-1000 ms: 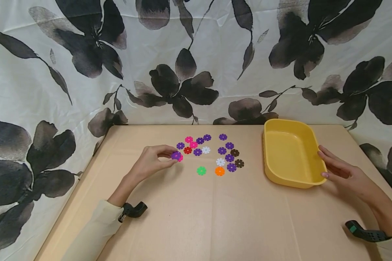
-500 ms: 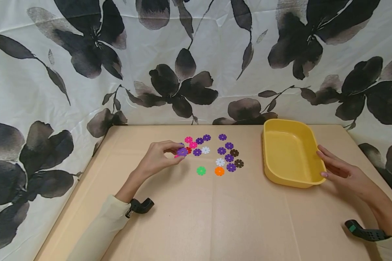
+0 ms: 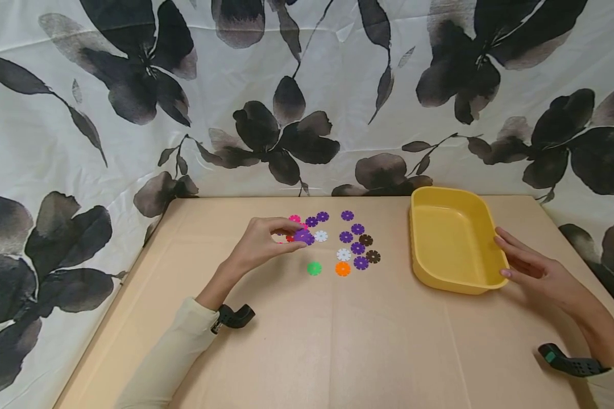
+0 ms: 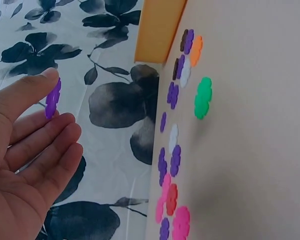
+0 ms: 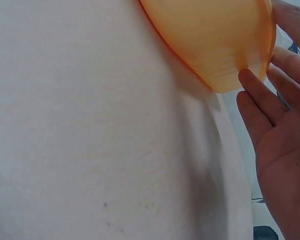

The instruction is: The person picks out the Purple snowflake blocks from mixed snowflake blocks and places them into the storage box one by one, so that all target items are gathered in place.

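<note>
In the head view my left hand [image 3: 261, 244] pinches a purple flower-shaped plastic disc [image 3: 302, 237] between thumb and index finger. The left wrist view shows this purple disc [image 4: 52, 100] edge-on at the fingertips, with the other fingers loosely bent. Beneath and beyond the hand lie several similar discs, among them a green disc [image 3: 314, 268], an orange disc [image 3: 343, 268] and a white disc [image 3: 320, 236]. My right hand [image 3: 550, 281] touches the right side of a yellow tray [image 3: 452, 241], its fairly straight fingers against the outer wall. The hand partly hides a few pink and red discs.
The light wooden table [image 3: 378, 341] meets a floral cloth [image 3: 348, 85] at its back edge. Brown discs [image 3: 373, 257] and more purple discs [image 3: 360, 263] lie left of the tray. Each wrist wears a black strap [image 3: 568, 360].
My left hand has moved right with the purple disc, over the red and pink discs. My right hand stays at the tray; the view has shifted slightly.
</note>
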Tool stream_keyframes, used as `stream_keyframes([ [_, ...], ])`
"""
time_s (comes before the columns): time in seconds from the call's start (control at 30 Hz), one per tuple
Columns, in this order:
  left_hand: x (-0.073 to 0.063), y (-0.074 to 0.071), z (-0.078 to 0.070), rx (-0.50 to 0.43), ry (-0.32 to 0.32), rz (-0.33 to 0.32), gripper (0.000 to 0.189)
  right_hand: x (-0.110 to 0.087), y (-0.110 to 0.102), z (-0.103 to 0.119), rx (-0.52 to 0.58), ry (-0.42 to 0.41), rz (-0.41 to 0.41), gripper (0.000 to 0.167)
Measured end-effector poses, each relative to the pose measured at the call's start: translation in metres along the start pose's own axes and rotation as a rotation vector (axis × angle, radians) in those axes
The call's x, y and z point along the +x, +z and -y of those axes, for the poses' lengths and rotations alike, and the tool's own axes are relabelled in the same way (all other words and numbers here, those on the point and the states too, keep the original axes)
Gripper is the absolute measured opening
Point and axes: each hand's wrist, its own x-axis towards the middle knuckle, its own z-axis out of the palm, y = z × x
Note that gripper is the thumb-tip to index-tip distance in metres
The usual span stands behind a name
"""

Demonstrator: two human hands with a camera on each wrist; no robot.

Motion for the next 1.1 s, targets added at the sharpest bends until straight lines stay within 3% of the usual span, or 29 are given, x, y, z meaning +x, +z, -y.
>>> stream_keyframes([
  [0.3,0.01,0.007,-0.009,-0.039,-0.024,0.0,0.037,0.001,-0.001,0.001,-0.031,0.024,0.0,0.068],
  [0.87,0.031,0.02,-0.02,-0.096,0.057,0.034,0.038,0.003,-0.002,0.002,-0.035,0.006,0.0,0.068],
  [1.1,0.036,0.027,-0.021,-0.07,0.075,0.04,0.036,0.004,-0.006,0.007,-0.091,-0.003,0.008,0.067],
])
